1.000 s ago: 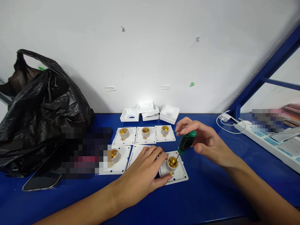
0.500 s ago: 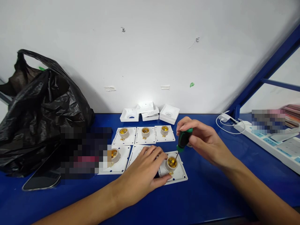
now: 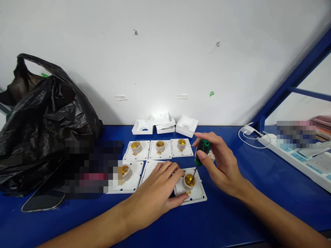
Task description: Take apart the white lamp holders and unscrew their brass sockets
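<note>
My right hand (image 3: pixel 219 162) grips a screwdriver (image 3: pixel 203 150) with a green and black handle. Its shaft slants down into the brass-lined bulb socket of a lamp holder (image 3: pixel 198 193) on a square white base. Thumb and forefinger of my left hand (image 3: pixel 160 189) press around the left and near side of that socket, bracing it; the other fingers lie over a neighbouring white plate (image 3: pixel 150 168), largely hidden. To the left is another lamp holder (image 3: pixel 136 179), partly blurred out. Behind them stands a row of three more, among them a lamp holder (image 3: pixel 160 150) in the middle.
Several white square covers (image 3: pixel 162 120) are piled against the wall. A black plastic bag (image 3: pixel 51 120) and a phone (image 3: pixel 46 198) occupy the left. At right lie a power strip (image 3: pixel 297 158) and a white cable (image 3: pixel 254 146). A pale round part (image 3: pixel 211 155) is half behind my right hand.
My right hand has shifted its fingers around the screwdriver handle and turned a little, with the tip still in the socket. My left hand stays where it was.
</note>
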Tool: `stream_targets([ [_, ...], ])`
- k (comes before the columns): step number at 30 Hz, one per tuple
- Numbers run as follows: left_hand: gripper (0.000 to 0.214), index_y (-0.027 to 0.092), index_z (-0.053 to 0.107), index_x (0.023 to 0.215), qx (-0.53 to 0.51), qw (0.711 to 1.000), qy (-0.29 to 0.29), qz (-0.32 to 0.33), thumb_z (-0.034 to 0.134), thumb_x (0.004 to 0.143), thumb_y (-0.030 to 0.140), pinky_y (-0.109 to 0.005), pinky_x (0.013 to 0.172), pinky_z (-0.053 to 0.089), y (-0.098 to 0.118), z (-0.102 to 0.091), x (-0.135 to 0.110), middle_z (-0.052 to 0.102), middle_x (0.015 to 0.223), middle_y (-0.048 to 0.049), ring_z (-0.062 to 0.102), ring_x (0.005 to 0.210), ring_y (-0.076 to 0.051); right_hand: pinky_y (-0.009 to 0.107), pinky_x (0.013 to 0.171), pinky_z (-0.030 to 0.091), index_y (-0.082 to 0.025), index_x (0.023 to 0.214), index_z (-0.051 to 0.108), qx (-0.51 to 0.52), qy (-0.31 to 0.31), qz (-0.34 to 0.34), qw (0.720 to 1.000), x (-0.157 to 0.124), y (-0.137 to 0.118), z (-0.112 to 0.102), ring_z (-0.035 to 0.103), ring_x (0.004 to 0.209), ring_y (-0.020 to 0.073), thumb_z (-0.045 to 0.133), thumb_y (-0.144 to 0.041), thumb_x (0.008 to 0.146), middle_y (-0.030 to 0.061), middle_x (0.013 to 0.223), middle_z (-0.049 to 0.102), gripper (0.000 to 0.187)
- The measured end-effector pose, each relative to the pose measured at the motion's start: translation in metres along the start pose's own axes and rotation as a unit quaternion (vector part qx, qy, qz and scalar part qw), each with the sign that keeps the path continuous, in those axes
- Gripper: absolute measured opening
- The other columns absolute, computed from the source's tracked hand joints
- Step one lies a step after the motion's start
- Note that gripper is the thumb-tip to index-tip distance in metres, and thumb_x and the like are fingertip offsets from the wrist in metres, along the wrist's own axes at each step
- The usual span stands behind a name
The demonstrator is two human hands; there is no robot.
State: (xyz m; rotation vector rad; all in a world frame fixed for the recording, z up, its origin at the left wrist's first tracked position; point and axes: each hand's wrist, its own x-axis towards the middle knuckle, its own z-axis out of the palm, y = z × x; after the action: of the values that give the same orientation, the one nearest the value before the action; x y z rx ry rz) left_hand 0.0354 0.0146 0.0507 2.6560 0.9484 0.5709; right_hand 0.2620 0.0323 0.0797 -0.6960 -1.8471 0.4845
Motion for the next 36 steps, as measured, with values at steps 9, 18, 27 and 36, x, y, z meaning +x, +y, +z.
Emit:
stream_targets([
  [9, 0.035, 0.020, 0.061, 0.116, -0.029, 0.999, -0.019, -0.008, 0.085, 0.093, 0.033, -0.043, 0.096, 0.054, -0.004, -0.003, -0.001, 0.065, 0.115, -0.0050, 0.061, 0.111, -0.027, 0.042, 0.083, 0.055, -0.034, 0.154, 0.052, 0.023, 0.020, -0.040, 0.999, -0.007, 0.001, 0.007, 0.062, 0.094, 0.0212, 0.062, -0.011, 0.102, 0.0046, 0.114, 0.064, 0.058],
  [18, 0.036, 0.021, 0.061, 0.118, -0.037, 0.999, -0.011, -0.005, 0.084, 0.093, 0.031, -0.044, 0.098, 0.055, -0.004, -0.003, -0.001, 0.065, 0.118, -0.0060, 0.062, 0.114, -0.029, 0.048, 0.096, 0.055, -0.039, 0.156, 0.050, 0.023, 0.004, -0.045, 0.999, -0.012, 0.000, 0.009, 0.062, 0.107, 0.0246, 0.065, -0.008, 0.100, 0.0059, 0.130, 0.065, 0.065],
  [27, 0.034, 0.022, 0.060, 0.118, -0.042, 0.999, -0.022, -0.009, 0.083, 0.095, 0.030, -0.043, 0.098, 0.053, -0.003, -0.003, -0.001, 0.064, 0.118, -0.0057, 0.060, 0.115, -0.028, 0.045, 0.097, 0.056, -0.040, 0.158, 0.046, 0.016, -0.046, -0.015, 0.999, -0.005, -0.001, 0.004, 0.063, 0.104, 0.0218, 0.063, -0.014, 0.103, 0.0041, 0.124, 0.064, 0.062],
  [36, 0.035, 0.021, 0.060, 0.119, -0.041, 0.999, -0.028, -0.008, 0.083, 0.094, 0.031, -0.045, 0.102, 0.053, -0.002, -0.007, 0.000, 0.065, 0.119, -0.0068, 0.061, 0.117, -0.029, 0.044, 0.098, 0.060, -0.041, 0.142, 0.057, 0.060, -0.002, 0.003, 0.998, -0.006, -0.003, 0.007, 0.067, 0.120, 0.0252, 0.080, -0.016, 0.094, 0.0045, 0.129, 0.067, 0.059],
])
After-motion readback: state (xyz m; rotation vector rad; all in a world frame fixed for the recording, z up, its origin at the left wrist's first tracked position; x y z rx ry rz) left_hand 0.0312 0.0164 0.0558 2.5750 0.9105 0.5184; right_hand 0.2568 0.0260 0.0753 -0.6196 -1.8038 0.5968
